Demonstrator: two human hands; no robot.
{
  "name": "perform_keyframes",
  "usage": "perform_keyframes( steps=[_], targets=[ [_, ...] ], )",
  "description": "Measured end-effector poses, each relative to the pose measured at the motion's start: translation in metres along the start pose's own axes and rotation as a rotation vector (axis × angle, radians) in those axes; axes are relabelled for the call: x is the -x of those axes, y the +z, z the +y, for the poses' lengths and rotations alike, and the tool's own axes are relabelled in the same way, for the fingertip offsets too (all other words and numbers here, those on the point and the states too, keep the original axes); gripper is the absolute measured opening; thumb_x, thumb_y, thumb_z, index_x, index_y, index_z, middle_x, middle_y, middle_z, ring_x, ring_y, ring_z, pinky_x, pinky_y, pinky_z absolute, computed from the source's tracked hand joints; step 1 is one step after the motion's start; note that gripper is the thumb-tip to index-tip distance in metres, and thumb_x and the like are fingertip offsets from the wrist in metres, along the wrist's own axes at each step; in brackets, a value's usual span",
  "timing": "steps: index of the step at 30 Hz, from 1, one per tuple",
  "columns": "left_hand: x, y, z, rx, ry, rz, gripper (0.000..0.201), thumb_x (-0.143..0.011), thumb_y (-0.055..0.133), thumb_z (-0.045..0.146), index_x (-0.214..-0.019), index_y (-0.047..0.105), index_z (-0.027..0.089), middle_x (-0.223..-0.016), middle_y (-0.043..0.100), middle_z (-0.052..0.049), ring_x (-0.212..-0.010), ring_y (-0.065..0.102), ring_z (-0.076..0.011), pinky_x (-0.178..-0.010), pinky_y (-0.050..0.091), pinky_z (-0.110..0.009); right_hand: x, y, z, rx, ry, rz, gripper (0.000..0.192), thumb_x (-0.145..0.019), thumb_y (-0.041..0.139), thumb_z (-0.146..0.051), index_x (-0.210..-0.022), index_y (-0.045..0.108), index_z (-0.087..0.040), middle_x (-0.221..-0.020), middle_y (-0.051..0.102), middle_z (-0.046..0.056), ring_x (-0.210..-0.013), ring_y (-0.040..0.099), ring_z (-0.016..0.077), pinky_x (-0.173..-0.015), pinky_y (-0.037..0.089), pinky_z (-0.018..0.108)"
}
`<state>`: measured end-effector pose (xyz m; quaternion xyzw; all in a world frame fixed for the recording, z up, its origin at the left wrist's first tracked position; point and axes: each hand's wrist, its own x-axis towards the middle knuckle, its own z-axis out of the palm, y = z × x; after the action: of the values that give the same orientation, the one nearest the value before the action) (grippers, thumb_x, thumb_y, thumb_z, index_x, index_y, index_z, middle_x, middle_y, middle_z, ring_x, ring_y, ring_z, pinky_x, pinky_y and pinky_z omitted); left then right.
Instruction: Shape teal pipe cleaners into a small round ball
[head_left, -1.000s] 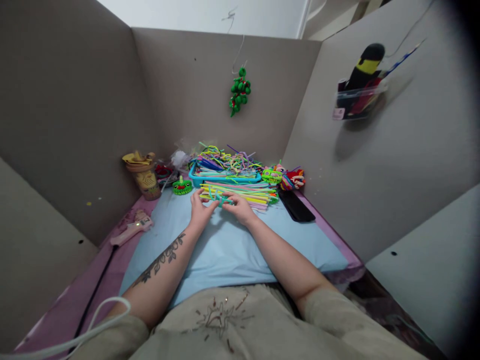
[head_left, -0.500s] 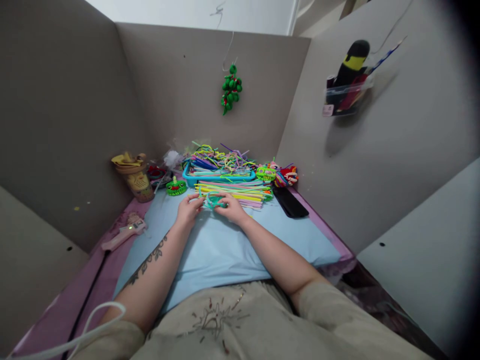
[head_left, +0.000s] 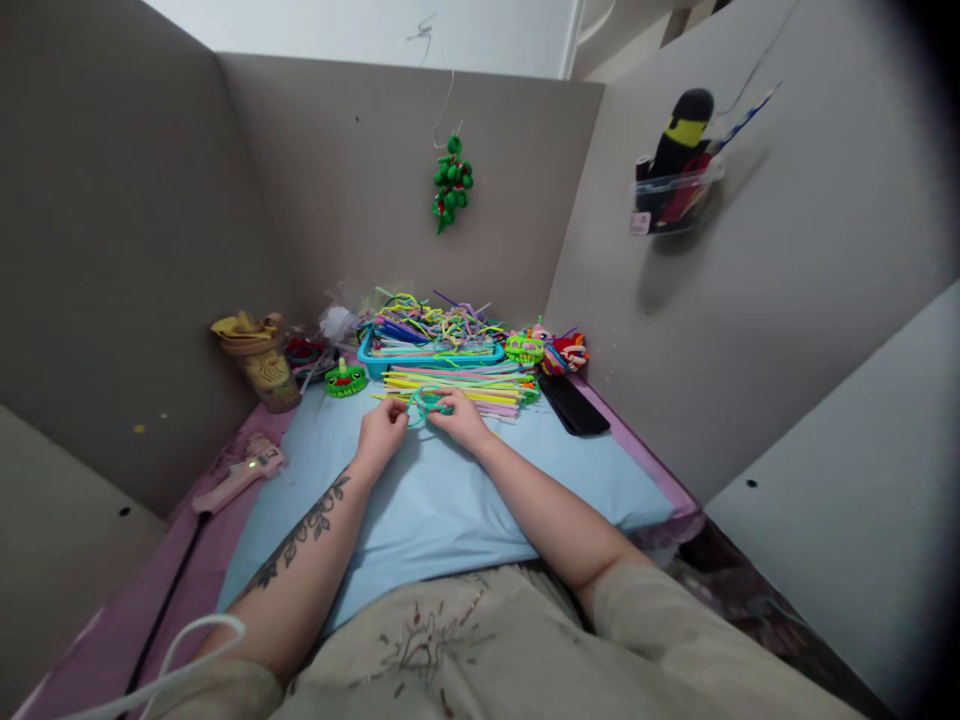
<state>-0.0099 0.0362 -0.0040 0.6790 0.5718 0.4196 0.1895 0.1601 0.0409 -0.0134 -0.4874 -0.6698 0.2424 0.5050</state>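
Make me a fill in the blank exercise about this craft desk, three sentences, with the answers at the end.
1. Both hands, the left hand and the right hand, hold a teal ____ between them.
2. The pink glue gun lies on the person's ____ side.
3. The green ornament hangs from a hook on the ____ wall.

Answers: pipe cleaner; left; back
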Motion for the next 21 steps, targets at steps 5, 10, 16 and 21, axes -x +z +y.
perform_keyframes(
  steps=[5, 10, 16, 21],
  targets=[
    [0.007, -0.003, 0.007, -0.130, 0.085, -0.022, 0.014, -0.067, 0.048, 0.019, -0.077, 0.059, 0.019, -0.067, 0.062, 0.000, -0.063, 0.055, -0.0148, -0.061, 0.039, -0.024, -0.001, 0.000, 0.002, -0.025, 0.038, 0.025, 0.004, -0.061, 0.067, -0.021, -0.065, 0.067, -0.018, -0.105, 0.062, 0.006, -0.098, 0.058, 0.0217, -0.089, 0.042, 0.034],
    [0.010, -0.008, 0.013, -0.164, 0.123, -0.078, 0.008, -0.066, 0.049, 0.020, -0.068, 0.056, 0.019, -0.061, 0.058, 0.001, -0.059, 0.051, -0.0136, -0.058, 0.036, -0.024, -0.001, -0.001, 0.004, -0.039, 0.046, 0.028, 0.004, -0.061, 0.067, -0.022, -0.063, 0.067, -0.019, -0.104, 0.063, 0.006, -0.096, 0.058, 0.0227, -0.088, 0.042, 0.035],
    [0.011, -0.010, 0.016, -0.163, 0.111, -0.031, 0.006, -0.065, 0.048, 0.020, -0.066, 0.054, 0.019, -0.059, 0.055, 0.002, -0.058, 0.050, -0.0134, -0.057, 0.035, -0.024, -0.002, 0.001, 0.009, -0.074, 0.061, 0.035, 0.006, -0.061, 0.069, -0.025, -0.063, 0.068, -0.019, -0.103, 0.063, 0.006, -0.098, 0.058, 0.0238, -0.089, 0.042, 0.037],
    [0.010, -0.007, 0.014, -0.172, 0.078, -0.067, 0.005, -0.065, 0.050, 0.020, -0.065, 0.055, 0.019, -0.060, 0.057, 0.001, -0.058, 0.051, -0.0140, -0.057, 0.035, -0.024, -0.002, 0.000, 0.008, -0.092, 0.068, 0.032, 0.007, -0.061, 0.068, -0.026, -0.063, 0.067, -0.019, -0.104, 0.063, 0.007, -0.099, 0.058, 0.0233, -0.091, 0.041, 0.037]
  ],
)
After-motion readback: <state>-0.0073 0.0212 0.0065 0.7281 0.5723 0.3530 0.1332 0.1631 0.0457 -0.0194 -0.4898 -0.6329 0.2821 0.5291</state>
